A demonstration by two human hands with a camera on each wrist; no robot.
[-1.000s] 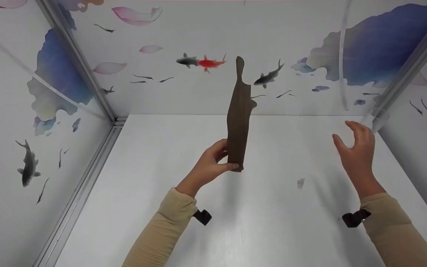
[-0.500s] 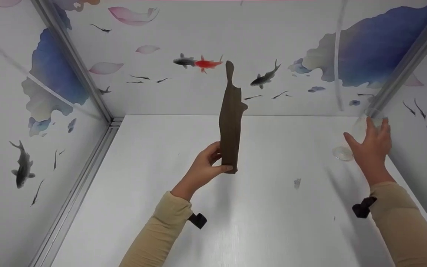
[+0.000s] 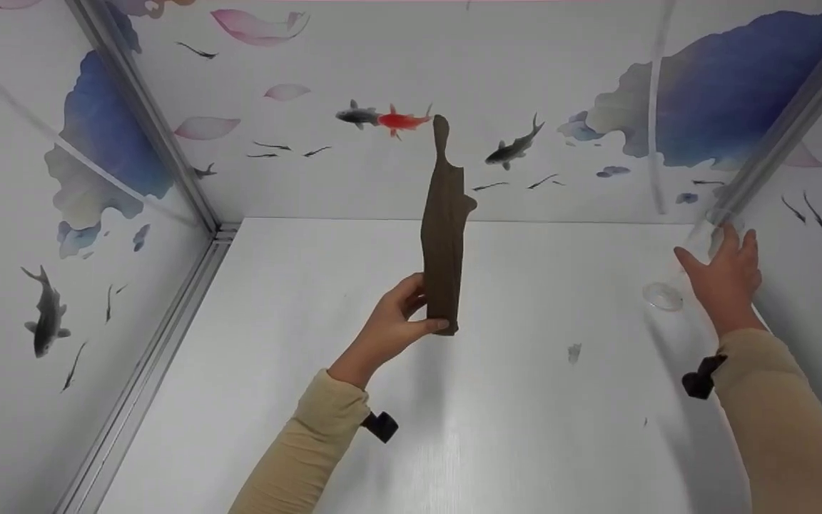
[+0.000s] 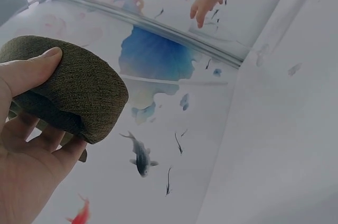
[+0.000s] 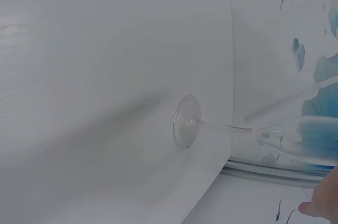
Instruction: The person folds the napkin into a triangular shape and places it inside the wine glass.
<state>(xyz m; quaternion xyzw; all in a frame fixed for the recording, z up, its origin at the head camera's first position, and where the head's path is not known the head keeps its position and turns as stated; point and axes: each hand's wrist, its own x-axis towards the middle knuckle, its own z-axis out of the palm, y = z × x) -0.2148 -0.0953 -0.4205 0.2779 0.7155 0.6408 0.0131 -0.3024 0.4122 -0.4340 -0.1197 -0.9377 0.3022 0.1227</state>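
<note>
My left hand [image 3: 393, 325] holds a long dark brown piece of textured fabric [image 3: 444, 250] upright near its lower end, thumb in front and fingers behind. A narrow tab forms its top. In the left wrist view, the fabric [image 4: 79, 81] bulges and shows a dark hollow beneath the thumb. At the far right of the table, my right hand [image 3: 728, 285] has its thumb and fingers spread beside a clear stemmed glass. The glass's foot [image 3: 663, 296] rests on the table. In the right wrist view the glass's stem [image 5: 224, 127] shows too; a fingertip [image 5: 307, 208] appears apart from its bowl [image 5: 285, 134].
A white table [image 3: 297, 285] is enclosed by white panels painted with fish, petals and blue leaves. Metal rails [image 3: 200, 175] run along the panel corners. A small grey mark [image 3: 574, 352] lies on the table, left of the right forearm.
My right hand has shifted to the right, uncovering the glass's foot. The left hand and brown fabric have moved slightly left in view, with the grip unchanged.
</note>
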